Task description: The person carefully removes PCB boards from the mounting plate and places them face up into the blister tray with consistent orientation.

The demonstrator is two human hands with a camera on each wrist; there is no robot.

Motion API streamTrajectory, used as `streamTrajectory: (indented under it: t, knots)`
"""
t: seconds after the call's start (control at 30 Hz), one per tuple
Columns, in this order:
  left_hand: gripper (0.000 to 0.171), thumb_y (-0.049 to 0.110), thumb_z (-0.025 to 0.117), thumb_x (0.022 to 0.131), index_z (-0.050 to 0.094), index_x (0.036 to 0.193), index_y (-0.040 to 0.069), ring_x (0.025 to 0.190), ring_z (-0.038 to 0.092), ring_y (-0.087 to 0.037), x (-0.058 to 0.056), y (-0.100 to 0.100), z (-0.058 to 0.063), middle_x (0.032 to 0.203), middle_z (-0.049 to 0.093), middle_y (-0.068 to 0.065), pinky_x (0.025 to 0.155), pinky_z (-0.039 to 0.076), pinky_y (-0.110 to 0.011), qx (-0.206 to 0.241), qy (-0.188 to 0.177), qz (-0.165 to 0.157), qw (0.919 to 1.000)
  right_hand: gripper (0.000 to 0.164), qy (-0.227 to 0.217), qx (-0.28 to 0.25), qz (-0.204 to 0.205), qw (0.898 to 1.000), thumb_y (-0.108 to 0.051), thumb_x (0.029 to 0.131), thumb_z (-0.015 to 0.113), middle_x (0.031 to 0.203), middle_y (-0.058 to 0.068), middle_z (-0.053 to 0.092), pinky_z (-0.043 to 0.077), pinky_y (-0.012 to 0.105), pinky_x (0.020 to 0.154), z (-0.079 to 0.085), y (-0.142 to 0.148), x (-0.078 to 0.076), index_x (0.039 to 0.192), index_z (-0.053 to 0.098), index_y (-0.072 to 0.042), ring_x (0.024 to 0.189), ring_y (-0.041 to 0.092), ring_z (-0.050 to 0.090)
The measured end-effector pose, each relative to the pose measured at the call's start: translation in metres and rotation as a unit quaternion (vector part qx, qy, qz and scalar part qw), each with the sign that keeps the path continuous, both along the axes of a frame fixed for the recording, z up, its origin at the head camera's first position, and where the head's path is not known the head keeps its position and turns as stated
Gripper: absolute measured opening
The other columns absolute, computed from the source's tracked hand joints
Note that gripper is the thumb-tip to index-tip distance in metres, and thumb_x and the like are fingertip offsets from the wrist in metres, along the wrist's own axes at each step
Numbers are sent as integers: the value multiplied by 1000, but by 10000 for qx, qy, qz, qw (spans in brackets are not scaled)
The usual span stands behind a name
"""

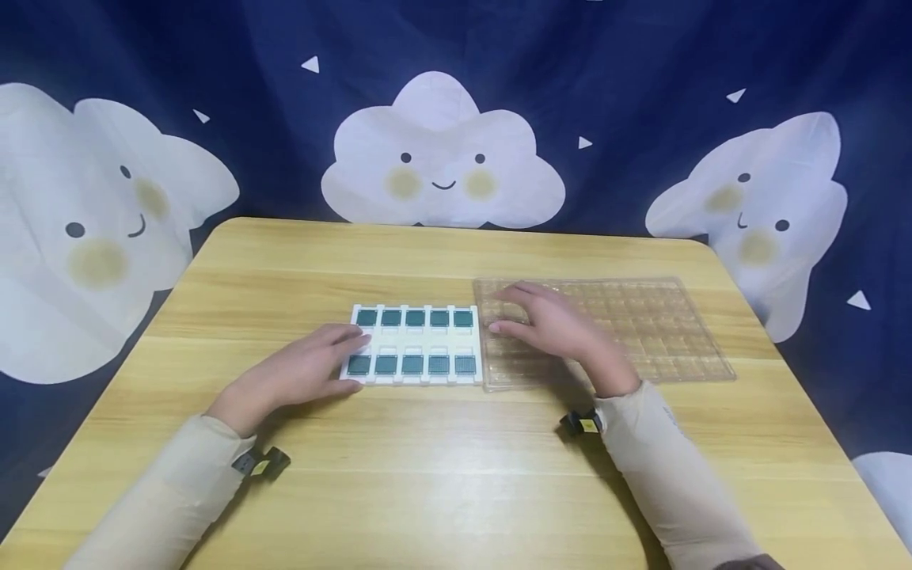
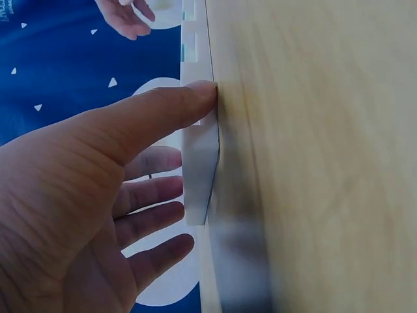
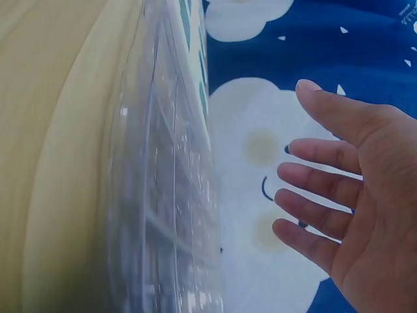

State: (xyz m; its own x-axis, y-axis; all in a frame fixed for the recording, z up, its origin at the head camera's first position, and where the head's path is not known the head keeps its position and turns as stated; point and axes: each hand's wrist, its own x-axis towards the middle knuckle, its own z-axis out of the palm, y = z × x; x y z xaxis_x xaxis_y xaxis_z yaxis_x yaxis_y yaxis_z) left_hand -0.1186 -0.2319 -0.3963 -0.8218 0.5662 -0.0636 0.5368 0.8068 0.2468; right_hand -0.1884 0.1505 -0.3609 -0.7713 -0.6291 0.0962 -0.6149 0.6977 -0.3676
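Note:
A white tray (image 1: 419,344) lies on the table with two rows of small dark-green square pieces (image 1: 416,318) that look like circuit chips. At its left end, my left hand (image 1: 308,370) touches the tray, fingers fairly straight. In the left wrist view, the thumb (image 2: 176,104) presses against the tray's side (image 2: 199,153). To the right sits a clear plastic tray (image 1: 641,317) divided into many compartments. My right hand (image 1: 552,321) hovers above its left part, fingers spread and relaxed. The right wrist view shows nothing in that hand, apart from the clear tray's side (image 3: 163,195).
The wooden table (image 1: 456,467) has a rounded far edge. Behind it hangs a dark-blue curtain (image 1: 613,63) printed with white clouds. The two trays stand side by side, almost touching. A small black camera is worn on each wrist.

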Motion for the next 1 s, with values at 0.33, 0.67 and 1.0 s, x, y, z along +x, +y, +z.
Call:
streamTrajectory:
  t: [0.33, 0.67, 1.0]
  knots:
    - [78, 44, 72, 87, 42, 147, 3, 135, 38, -39, -2, 1, -2, 146, 41, -22, 111, 33, -53, 123, -3, -6, 9999, 60, -341, 12, 192, 9992, -45, 93, 64, 140, 13, 53, 34, 46, 113, -7, -28, -14, 138, 55, -6, 132, 31, 46]
    - [85, 44, 73, 86, 37, 148, -1, 134, 39, -39, -2, 1, -4, 146, 40, -24, 112, 33, -52, 161, 40, 123, 9998, 60, -500, 475, 324, 9971, -41, 92, 68, 139, 15, 54, 29, 46, 116, -11, -46, -23, 137, 55, -4, 136, 34, 40]
    - [84, 46, 76, 83, 45, 142, -4, 133, 39, -37, -4, 3, -7, 143, 43, -24, 112, 34, -49, 240, 146, 78, 9996, 59, -717, 720, 79, 9948, -39, 88, 72, 141, 13, 52, 31, 47, 114, -15, -56, -27, 136, 57, -7, 135, 33, 41]
